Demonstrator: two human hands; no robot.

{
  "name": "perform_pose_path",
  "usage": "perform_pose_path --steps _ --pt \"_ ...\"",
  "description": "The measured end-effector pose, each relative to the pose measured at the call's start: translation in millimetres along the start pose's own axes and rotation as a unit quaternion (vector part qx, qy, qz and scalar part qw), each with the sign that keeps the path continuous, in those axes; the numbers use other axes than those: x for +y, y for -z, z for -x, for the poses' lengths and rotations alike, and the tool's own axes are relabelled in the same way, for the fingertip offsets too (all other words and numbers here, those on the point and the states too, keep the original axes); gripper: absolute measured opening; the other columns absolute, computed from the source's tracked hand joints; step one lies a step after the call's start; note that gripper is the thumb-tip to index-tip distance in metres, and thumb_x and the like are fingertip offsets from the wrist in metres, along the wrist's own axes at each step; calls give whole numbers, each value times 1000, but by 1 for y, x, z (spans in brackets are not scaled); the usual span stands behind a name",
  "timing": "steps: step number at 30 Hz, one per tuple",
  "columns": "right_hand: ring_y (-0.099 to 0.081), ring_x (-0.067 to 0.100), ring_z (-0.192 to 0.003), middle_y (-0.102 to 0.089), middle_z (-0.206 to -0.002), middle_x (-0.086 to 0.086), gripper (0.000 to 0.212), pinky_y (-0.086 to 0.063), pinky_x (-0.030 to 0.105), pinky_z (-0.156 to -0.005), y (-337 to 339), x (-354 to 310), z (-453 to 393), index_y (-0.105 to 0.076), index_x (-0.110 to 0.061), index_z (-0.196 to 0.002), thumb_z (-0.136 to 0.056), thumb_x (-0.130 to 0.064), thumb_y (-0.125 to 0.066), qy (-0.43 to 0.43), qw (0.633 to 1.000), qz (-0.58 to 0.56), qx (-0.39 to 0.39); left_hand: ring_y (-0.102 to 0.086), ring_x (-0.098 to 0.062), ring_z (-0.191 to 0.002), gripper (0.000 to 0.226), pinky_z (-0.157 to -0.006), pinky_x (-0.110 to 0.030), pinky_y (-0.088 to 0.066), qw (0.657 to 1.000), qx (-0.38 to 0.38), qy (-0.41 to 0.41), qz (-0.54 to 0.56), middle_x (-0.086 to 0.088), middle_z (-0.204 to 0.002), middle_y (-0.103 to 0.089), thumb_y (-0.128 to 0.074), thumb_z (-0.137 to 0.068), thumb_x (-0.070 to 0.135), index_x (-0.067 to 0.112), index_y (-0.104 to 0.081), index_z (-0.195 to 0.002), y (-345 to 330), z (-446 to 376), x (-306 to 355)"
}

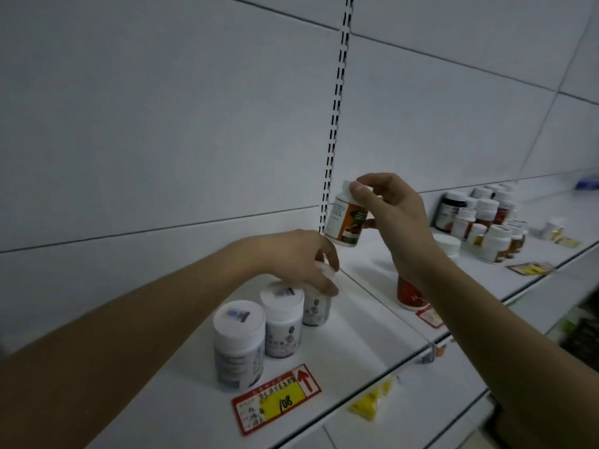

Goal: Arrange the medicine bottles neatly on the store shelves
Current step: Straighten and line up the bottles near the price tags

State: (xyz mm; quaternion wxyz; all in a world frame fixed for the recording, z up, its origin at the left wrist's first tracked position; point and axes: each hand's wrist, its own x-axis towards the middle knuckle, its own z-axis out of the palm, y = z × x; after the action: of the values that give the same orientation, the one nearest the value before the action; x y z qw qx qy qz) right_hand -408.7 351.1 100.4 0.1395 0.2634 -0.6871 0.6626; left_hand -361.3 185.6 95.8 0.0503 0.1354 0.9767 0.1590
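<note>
Three white medicine bottles stand in a row on the white shelf [366, 322]. The nearest bottle [238, 345] and the middle bottle [282, 322] stand free. My left hand [301, 257] grips the lid of the farthest bottle [316, 307], which rests on the shelf. Higher up, my right hand [393, 215] holds a white bottle with an orange and green label [345, 222] by its cap, tilted, above the shelf. A red bottle [409, 294] stands on the shelf under my right wrist, partly hidden.
A cluster of several mixed bottles [483, 218] and a flat white jar [449, 243] stand further right on the shelf. Red and yellow price tags [277, 398] lie along the shelf front. A slotted upright [335, 115] runs up the back panel.
</note>
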Motion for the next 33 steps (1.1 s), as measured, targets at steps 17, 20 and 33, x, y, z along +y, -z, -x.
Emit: perform_pose_path --steps 17,20,33 --pt "-65 -1 -86 -65 -103 -15 15 -53 13 -63 193 16 -48 -61 -31 -104 -91 -39 -66 64 998 11 11 -56 -7 -99 41 -86 -33 -50 975 206 65 -50 17 -105 -55 -54 -86 58 35 -60 -119 -5 -89 168" --pt "-63 -5 -84 -65 -103 -13 14 -50 8 -60 265 34 -51 -61 -34 -102 -90 -40 -66 70 996 59 -7 -55 -3 -98 37 -86 -33 -50 973 228 39 7 20 -105 -56 -54 -85 59 40 -61 -115 -32 -135 220" --pt "-66 5 -88 -67 -103 -11 14 -51 20 -69 443 158 -104 -61 -36 -101 -90 -40 -67 -25 993 86 74 -53 -11 -105 31 -82 -27 -42 955 233 172 64 8 -124 -58 -49 -94 44 30 -57 -121 -144 -300 259"
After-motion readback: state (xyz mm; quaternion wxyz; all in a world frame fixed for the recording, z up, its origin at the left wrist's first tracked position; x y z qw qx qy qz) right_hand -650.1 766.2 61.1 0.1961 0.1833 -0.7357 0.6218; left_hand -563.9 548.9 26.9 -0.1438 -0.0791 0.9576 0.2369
